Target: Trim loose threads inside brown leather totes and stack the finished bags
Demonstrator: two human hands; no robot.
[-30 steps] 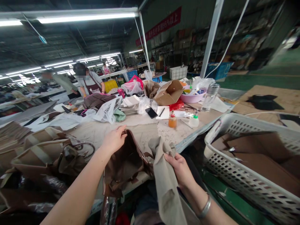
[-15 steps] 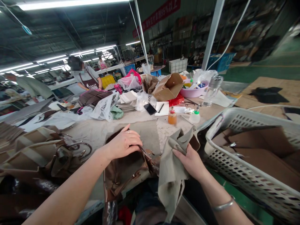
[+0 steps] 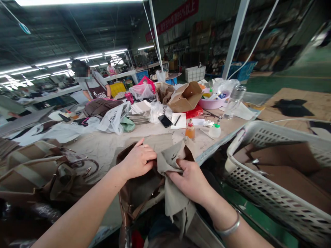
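Note:
A brown leather handbag lies at the near edge of the worktable, partly hanging over it. My left hand rests on the bag's upper edge, fingers curled and pinching its rim next to the cloth. My right hand is closed on a grey-beige cloth, bunched at the top and hanging down below the table edge. The two hands almost touch over the bag's opening.
Tan and brown handbags pile at the left. A white perforated basket with cardboard stands at the right. Farther back lie a phone, small glue bottles, a pink basin, plastic bags and paper stacks. A person in an apron works behind.
My right hand has brought the cloth left from near the basket to the bag's opening, beside my left hand. My left hand stays on the bag's rim.

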